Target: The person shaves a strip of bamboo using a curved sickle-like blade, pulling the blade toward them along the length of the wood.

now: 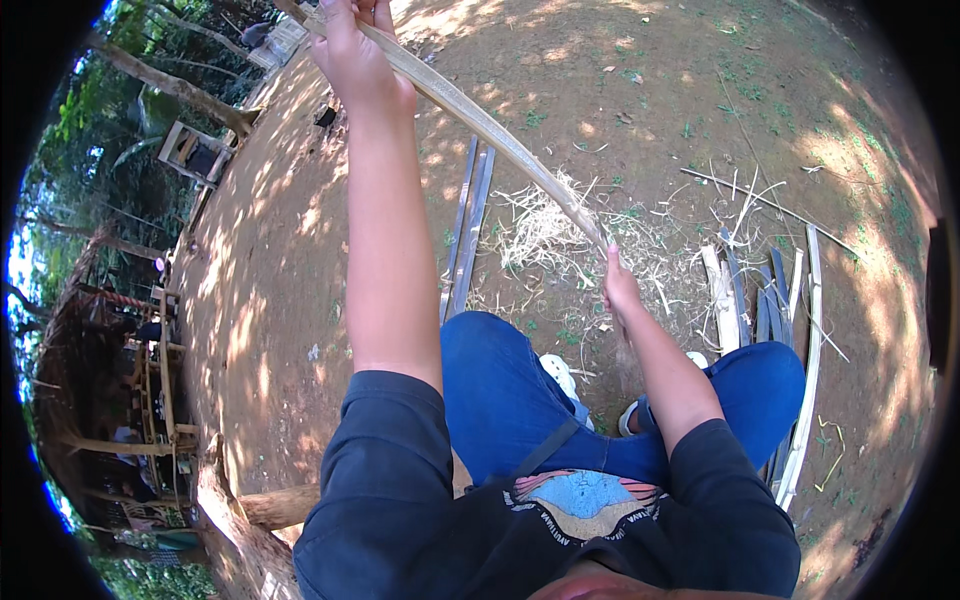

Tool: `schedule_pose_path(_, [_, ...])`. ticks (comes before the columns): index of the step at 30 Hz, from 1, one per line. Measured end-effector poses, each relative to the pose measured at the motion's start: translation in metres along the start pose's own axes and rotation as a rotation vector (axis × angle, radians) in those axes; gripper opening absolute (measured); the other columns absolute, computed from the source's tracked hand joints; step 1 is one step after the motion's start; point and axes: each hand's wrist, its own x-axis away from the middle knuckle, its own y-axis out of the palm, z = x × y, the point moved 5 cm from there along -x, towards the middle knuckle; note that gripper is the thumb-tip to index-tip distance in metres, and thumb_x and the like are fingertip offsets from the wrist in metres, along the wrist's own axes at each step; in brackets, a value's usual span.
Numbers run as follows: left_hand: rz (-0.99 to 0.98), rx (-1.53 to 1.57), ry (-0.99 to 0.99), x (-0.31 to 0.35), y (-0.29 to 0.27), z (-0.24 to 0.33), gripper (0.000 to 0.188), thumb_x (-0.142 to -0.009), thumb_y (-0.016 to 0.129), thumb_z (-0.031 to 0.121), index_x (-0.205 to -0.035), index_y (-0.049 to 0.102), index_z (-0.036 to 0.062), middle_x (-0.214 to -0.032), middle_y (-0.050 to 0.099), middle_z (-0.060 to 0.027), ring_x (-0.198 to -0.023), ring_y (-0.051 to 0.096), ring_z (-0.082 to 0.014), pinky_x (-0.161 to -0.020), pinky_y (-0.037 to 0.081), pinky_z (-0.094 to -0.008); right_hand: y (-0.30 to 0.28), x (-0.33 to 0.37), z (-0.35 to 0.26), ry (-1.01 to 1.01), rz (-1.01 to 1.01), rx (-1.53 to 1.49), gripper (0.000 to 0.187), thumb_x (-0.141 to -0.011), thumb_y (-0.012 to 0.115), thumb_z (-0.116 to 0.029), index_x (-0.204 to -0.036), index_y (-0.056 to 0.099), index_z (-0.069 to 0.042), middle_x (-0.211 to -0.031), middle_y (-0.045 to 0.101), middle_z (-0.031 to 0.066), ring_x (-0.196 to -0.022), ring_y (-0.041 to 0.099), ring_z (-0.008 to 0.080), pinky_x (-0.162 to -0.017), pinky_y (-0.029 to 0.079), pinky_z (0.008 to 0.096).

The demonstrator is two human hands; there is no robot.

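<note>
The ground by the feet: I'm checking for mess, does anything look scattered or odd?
Yes. Pale shavings lie strewn in a loose heap on the dirt beneath the bamboo strip held by both hands, and cut slats lie unevenly at the right.

Two hands, left hand [352, 50], right hand [620, 290], one long bamboo strip [480, 120] held, two dark slats [468, 225] on ground, one heap of shavings [545, 235]

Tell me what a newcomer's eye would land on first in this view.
First, the long pale bamboo strip running diagonally across the middle, gripped at its far end by the raised left hand and lower down by the right hand. Next, the heap of pale shavings on the bare dirt beyond the blue-trousered knees, and the bundle of split strips lying on the ground at the person's right.
</note>
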Motion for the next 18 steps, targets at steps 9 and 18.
schedule_pose_path(9, [0.058,-0.062,0.007,0.006,0.006,0.001,0.025,-0.102,0.049,0.026,-0.091,0.061,0.007,-0.088,0.065,-0.0047,-0.103,0.064,-0.0201,-0.105,0.043,-0.0352,0.024,0.097,-0.164,-0.509,-0.258,-0.344,0.074,-0.086,0.013,-0.082,-0.059,0.032,-0.016,-0.05,0.036,-0.0028,-0.043,0.038,0.0101,-0.043,0.039,0.0243])
schedule_pose_path(18, [0.022,0.127,-0.065,-0.004,0.006,-0.009,0.021,-0.101,0.052,0.024,-0.089,0.06,0.0081,-0.089,0.066,-0.0054,-0.106,0.064,-0.024,-0.104,0.045,-0.0383,0.056,0.107,-0.179,-0.597,-0.374,-0.295,0.077,-0.086,0.012,-0.082,-0.057,0.034,-0.013,-0.05,0.038,-0.0002,-0.042,0.039,0.0105,-0.044,0.04,0.0254])
